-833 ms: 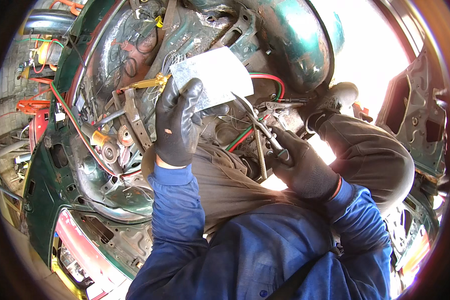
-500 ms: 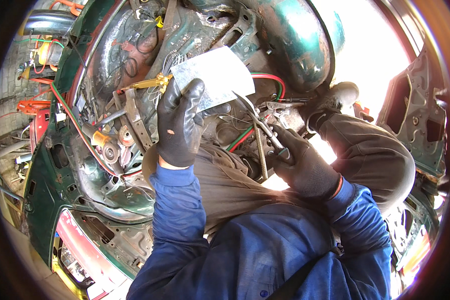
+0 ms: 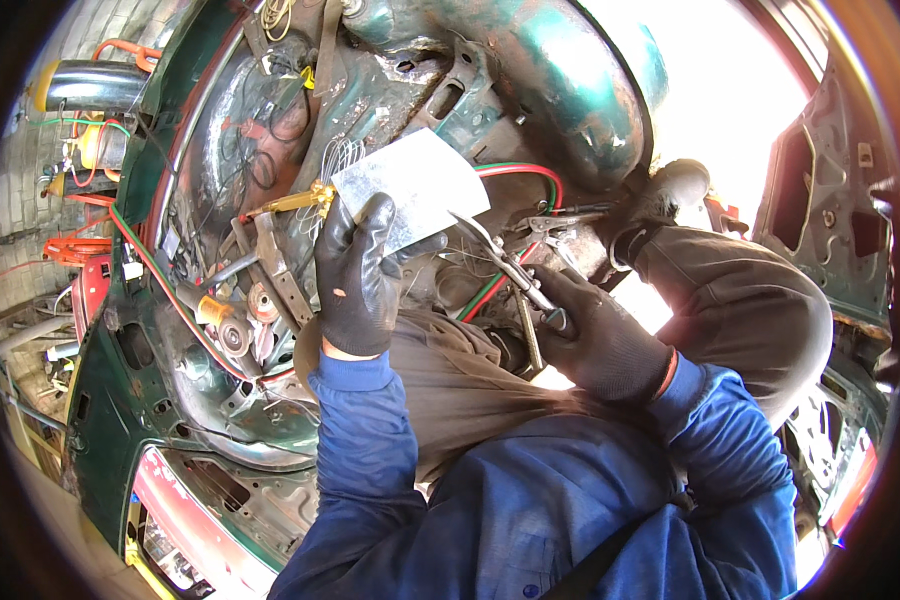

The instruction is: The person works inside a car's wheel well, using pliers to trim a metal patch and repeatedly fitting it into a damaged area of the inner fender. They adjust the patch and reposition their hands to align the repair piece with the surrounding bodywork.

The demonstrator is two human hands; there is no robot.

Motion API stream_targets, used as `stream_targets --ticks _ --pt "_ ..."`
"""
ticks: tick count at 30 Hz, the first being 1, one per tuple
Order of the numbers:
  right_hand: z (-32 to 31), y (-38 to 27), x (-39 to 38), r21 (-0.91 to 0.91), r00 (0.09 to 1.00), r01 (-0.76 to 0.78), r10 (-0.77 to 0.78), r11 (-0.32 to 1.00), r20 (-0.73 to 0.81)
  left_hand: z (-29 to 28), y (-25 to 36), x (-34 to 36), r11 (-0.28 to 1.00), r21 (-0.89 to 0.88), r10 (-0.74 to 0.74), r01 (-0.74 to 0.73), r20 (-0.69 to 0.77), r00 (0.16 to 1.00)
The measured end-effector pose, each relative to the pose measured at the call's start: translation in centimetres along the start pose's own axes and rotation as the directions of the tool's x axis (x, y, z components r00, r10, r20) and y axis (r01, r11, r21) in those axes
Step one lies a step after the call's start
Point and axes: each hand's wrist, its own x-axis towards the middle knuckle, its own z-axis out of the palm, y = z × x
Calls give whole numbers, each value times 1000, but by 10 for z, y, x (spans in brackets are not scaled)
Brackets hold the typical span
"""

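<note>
My left hand (image 3: pixel 360 280), in a black glove, is closed on a pale, thin metal sheet (image 3: pixel 410 185), thumb and fingers at its lower left edge. The gloved right hand (image 3: pixel 605 335) grips a pair of metal snips (image 3: pixel 515 270) by one handle, while the other handle slants down beside the fingers. Their dark blades reach the sheet's lower right edge; whether they bite into it I cannot tell. Just left of the sheet is a brass torch (image 3: pixel 285 203) with loose thin wire (image 3: pixel 342 158) around its end.
Red and green hoses (image 3: pixel 540 178) curve behind the sheet. An angle grinder (image 3: pixel 225 325) and a hammer (image 3: pixel 265 260) lie in the green car body (image 3: pixel 100 400) to the left. A rounded green panel (image 3: pixel 560 80) rises ahead. Gas cylinders (image 3: pixel 95 85) stand at far left.
The view has shifted a little, so the surroundings sit differently. The sheet and snips appear slightly lower and further left. Both hands keep their holds.
</note>
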Motion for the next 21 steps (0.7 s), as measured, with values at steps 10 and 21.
stream_targets --ticks 10,21 --pt "-7 -10 -3 31 982 -177 174 984 75 0 -6 -2 999 32 -31 30 36 999" --pt "-6 -9 -3 -26 985 -160 161 987 60 -5 -11 -2 999 -21 -24 25 35 999"
